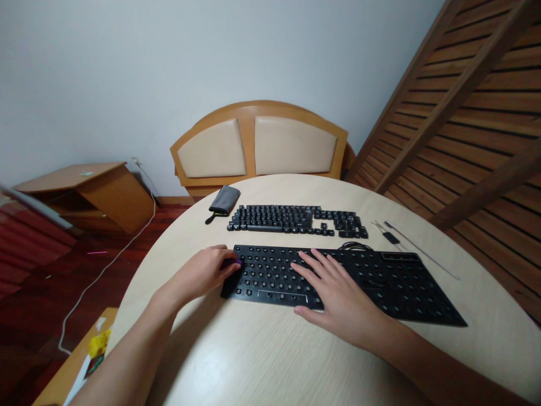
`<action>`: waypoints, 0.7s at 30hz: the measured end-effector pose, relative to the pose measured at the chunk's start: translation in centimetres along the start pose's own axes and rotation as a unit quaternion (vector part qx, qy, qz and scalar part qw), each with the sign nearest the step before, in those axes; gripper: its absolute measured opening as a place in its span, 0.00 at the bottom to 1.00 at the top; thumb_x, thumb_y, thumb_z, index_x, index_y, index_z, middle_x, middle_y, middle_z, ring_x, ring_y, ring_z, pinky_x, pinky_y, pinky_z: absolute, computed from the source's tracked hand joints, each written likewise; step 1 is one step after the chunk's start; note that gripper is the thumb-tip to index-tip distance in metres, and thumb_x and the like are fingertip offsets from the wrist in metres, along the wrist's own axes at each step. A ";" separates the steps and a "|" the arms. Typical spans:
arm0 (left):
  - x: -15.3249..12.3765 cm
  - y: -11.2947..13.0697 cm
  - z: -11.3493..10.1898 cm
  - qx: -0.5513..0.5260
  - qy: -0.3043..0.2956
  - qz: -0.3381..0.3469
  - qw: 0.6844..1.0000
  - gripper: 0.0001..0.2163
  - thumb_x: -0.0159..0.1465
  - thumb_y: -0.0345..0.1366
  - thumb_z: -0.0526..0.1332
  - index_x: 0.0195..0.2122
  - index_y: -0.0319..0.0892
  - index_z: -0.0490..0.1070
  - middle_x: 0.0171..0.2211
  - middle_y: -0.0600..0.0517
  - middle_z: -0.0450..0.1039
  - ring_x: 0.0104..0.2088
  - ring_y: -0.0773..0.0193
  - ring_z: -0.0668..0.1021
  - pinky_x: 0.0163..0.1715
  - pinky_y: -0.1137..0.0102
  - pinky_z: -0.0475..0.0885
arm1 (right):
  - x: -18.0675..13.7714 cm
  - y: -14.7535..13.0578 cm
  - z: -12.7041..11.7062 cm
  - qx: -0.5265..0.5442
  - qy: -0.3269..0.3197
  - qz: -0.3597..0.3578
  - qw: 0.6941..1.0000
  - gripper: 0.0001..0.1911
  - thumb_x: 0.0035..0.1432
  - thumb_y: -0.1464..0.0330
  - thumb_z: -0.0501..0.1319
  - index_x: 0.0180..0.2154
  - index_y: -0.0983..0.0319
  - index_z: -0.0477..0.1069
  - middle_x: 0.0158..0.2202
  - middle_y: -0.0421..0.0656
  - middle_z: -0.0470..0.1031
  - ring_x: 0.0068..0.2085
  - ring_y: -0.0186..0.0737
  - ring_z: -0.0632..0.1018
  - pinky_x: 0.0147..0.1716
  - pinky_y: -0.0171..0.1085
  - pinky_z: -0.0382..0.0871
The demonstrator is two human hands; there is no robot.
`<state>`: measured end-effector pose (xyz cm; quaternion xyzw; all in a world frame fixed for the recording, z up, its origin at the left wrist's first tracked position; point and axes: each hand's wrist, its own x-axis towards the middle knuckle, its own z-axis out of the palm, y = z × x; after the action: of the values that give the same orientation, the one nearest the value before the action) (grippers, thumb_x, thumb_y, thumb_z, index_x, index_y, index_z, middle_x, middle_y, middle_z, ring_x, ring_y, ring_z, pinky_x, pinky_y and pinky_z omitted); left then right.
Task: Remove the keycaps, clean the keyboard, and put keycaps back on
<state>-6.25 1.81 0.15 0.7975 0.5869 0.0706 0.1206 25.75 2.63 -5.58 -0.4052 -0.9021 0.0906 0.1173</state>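
A black keyboard base (270,276) with its keycaps off lies on the round table, its rows of small switch posts bared. My left hand (211,268) is at its left end, fingers closed round a small dark purple object (231,262); most of that object is hidden by the fingers, so its kind does not show. Fingers spread, my right hand (338,290) rests over the middle of the base. Beyond it, the loose black keycaps (274,217) are laid out in keyboard order, with gaps toward the right. A coiled black cable (355,246) lies behind the base.
A grey pouch (226,198) lies at the table's (220,355) back left. To the right are a wire tool with a black handle (391,238) and a long thin rod (422,251). A padded headboard (291,144) stands behind; wooden slats (477,113) rise at right.
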 end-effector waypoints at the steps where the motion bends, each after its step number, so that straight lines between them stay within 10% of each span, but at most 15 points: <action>1: 0.1 0.2 0.2 0.010 0.003 -0.008 1.000 0.11 0.68 0.41 0.57 0.39 0.45 0.79 0.36 0.47 0.79 0.34 0.56 0.80 0.37 0.63 0.72 | 0.0 0.0 0.0 0.000 0.001 0.000 1.000 0.39 0.61 0.48 0.62 0.68 0.54 0.60 0.73 0.47 0.55 0.72 0.60 0.53 0.69 0.62 0.49; 10: -0.1 -0.3 0.1 0.084 0.007 -0.117 0.990 0.08 0.63 0.36 0.61 0.36 0.44 0.79 0.35 0.46 0.79 0.35 0.52 0.80 0.35 0.63 0.72 | 0.0 0.1 0.2 -0.005 0.004 0.002 1.000 0.39 0.61 0.47 0.62 0.68 0.53 0.60 0.73 0.46 0.54 0.73 0.59 0.52 0.69 0.61 0.49; 21: -0.3 0.2 0.0 0.034 -0.006 -0.027 0.999 0.11 0.59 0.24 0.58 0.37 0.43 0.77 0.38 0.49 0.73 0.34 0.59 0.78 0.36 0.67 0.72 | 0.0 0.1 0.2 -0.011 0.003 -0.001 1.000 0.39 0.61 0.47 0.61 0.68 0.54 0.60 0.73 0.45 0.55 0.73 0.59 0.53 0.69 0.62 0.49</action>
<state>-6.19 1.43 0.24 0.7853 0.6098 0.0425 0.0987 25.73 2.68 -5.80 -0.4060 -0.9031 0.0792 0.1152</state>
